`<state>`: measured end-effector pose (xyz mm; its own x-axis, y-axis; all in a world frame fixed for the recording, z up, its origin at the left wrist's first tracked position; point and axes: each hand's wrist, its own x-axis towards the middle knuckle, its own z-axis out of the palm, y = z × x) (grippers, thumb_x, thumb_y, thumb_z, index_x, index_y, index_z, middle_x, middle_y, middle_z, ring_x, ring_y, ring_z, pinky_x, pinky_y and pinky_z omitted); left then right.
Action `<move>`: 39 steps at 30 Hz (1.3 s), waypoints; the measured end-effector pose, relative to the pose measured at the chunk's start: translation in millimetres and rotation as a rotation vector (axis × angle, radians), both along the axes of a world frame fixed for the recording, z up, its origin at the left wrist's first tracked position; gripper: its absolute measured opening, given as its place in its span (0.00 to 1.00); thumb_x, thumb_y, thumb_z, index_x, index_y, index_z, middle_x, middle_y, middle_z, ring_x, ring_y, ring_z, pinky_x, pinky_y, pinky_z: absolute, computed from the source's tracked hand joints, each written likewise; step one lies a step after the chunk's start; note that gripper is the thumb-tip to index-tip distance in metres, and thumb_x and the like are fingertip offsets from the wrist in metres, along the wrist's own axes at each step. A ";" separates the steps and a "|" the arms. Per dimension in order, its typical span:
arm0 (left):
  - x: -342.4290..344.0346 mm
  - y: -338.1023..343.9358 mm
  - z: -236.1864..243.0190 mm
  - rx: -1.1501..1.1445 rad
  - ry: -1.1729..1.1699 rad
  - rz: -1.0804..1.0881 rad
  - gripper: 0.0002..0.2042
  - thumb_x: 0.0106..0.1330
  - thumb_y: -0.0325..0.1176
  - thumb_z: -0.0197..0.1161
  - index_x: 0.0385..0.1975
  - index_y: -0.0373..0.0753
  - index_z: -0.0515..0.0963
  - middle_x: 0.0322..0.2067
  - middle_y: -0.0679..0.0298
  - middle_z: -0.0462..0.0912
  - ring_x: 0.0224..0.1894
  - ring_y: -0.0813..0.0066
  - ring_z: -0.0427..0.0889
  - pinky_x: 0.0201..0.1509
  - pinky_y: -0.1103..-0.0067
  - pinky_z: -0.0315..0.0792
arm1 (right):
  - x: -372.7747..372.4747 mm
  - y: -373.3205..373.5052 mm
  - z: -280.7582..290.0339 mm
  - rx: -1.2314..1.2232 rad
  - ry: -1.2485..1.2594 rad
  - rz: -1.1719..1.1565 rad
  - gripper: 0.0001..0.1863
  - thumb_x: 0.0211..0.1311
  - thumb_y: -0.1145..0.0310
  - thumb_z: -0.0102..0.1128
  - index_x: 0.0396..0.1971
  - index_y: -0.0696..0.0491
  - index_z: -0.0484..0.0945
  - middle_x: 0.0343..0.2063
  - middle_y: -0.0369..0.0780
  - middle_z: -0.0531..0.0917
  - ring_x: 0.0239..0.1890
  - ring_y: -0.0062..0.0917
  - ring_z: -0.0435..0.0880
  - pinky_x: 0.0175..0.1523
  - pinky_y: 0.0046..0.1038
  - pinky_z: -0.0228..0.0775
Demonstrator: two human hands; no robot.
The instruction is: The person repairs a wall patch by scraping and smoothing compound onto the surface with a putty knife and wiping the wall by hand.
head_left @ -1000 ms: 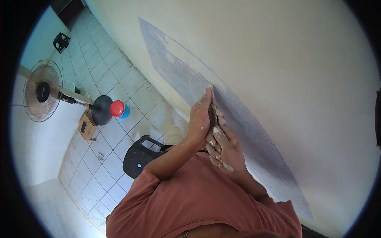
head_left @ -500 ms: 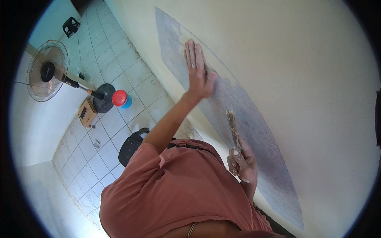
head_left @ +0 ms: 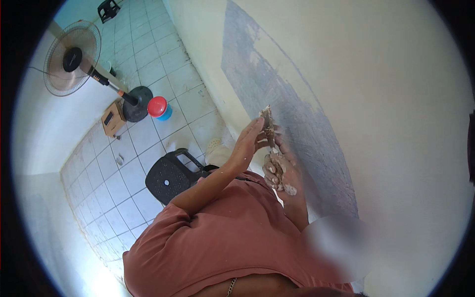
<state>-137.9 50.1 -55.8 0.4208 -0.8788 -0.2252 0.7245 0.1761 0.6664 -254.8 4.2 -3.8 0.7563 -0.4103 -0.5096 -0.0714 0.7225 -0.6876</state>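
Note:
My right hand (head_left: 286, 171), smeared with pale filler, is closed round the handle of a putty knife (head_left: 268, 123). Its blade points up and away and is crusted with whitish filler. My left hand (head_left: 249, 141) has its fingers at the blade, on its left side and partly behind it; the fingertips behind are hard to make out. Both hands are just in front of a long grey patch (head_left: 302, 126) on the cream wall (head_left: 386, 99). Streaks of pale filler and a ragged edge show along the upper part of that patch.
A black plastic stool (head_left: 170, 175) stands close on my left. Farther off are a red-lidded blue bucket (head_left: 159, 108), a standing fan (head_left: 72, 59), a cardboard box (head_left: 114, 120) and another black stool (head_left: 107, 10). White tiles (head_left: 121, 198) cover the floor.
My left hand has left the wall and come down to the putty knife's blade. The right hand has lifted the knife up and left. My view has shifted, showing more of the near stool.

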 end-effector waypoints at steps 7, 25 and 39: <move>17.5 -7.9 -2.2 0.010 0.250 -0.008 0.18 0.63 0.47 0.46 0.41 0.37 0.66 0.37 0.59 0.73 0.43 0.68 0.71 0.48 0.73 0.65 | 27.9 -5.7 -18.9 0.113 -0.034 0.036 0.23 0.63 0.67 0.39 0.58 0.45 0.53 0.15 0.33 0.65 0.09 0.13 0.61 0.10 0.13 0.53; 52.2 -49.3 15.7 0.198 0.502 -0.089 0.17 0.63 0.48 0.48 0.27 0.38 0.67 0.23 0.64 0.71 0.27 0.72 0.71 0.33 0.80 0.69 | 52.9 -17.0 3.7 -0.119 0.047 -0.034 0.27 0.61 0.74 0.36 0.61 0.48 0.49 0.23 0.35 0.66 0.21 0.18 0.68 0.19 0.14 0.61; 67.3 -47.8 29.8 0.189 0.389 -0.043 0.17 0.63 0.51 0.46 0.23 0.42 0.63 0.16 0.69 0.63 0.19 0.77 0.65 0.28 0.81 0.63 | 85.4 -9.8 16.6 0.110 0.167 -0.138 0.10 0.65 0.62 0.37 0.28 0.52 0.62 0.12 0.31 0.61 0.09 0.14 0.62 0.08 0.16 0.52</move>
<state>-70.6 2.3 -25.9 0.2365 -0.8218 -0.5184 0.9320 0.0410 0.3602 -169.4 -5.6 12.8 0.5982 -0.4390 -0.6704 -0.0733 0.8032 -0.5912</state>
